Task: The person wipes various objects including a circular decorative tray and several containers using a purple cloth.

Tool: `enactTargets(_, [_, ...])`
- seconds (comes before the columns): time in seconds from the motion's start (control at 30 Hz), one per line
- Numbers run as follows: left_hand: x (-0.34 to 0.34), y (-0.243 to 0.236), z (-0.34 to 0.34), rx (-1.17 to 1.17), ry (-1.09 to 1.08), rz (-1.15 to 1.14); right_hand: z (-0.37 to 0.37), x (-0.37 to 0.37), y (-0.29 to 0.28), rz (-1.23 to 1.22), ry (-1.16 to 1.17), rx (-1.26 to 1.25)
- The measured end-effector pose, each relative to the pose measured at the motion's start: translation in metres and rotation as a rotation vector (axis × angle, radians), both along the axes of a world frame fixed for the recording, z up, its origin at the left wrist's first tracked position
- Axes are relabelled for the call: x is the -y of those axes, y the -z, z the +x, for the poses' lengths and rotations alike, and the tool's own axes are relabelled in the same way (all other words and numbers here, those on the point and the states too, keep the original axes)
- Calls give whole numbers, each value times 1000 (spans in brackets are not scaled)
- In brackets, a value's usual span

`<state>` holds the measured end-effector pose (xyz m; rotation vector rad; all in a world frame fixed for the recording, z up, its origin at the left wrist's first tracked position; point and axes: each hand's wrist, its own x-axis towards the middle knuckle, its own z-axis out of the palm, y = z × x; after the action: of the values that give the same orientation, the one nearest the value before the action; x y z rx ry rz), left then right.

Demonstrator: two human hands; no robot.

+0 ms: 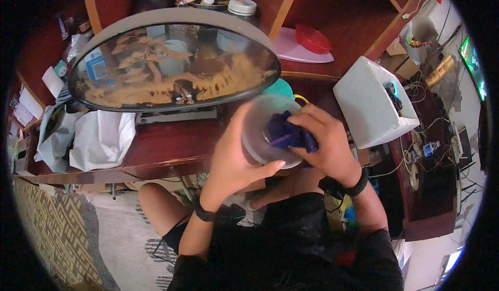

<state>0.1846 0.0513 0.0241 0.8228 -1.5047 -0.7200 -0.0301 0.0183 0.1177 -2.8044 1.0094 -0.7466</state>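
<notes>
My left hand [232, 158] grips a clear plastic container [258, 130] from the side and below, holding it up above the wooden desk edge. My right hand [323, 140] presses a dark blue cloth [285, 134] into the container's open mouth, fingers curled over the cloth. Both wrists wear dark bands. The container's far side and bottom are hidden by my hands.
A large oval mirror [174, 67] with brown smears stands on the wooden desk [166, 148]. A white foam box [371, 104] sits at the right, white bags [101, 137] at the left. Wires and small parts crowd the far right. A patterned rug [57, 228] lies below.
</notes>
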Motion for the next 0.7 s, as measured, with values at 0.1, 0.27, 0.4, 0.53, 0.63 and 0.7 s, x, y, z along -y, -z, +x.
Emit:
enactTargets(0.1, [10,0,-4,12,-3,36,-1,14,-1,-36,88,6])
enactTargets(0.27, [19,5,-4,-11,9,49,5,44,1,-53,227,50])
enactTargets(0.4, [19,4,-8,2,-20,47,6,46,0,7,138,-14])
enactTargets(0.53, [21,4,-8,-68,12,56,11,16,-7,93,-40,-60])
enactTargets(0.63, [19,-8,-3,19,37,23,-1,2,-16,248,-138,-66])
enactTargets(0.7, [20,-7,-7,38,11,0,-16,7,-18,225,-123,-79])
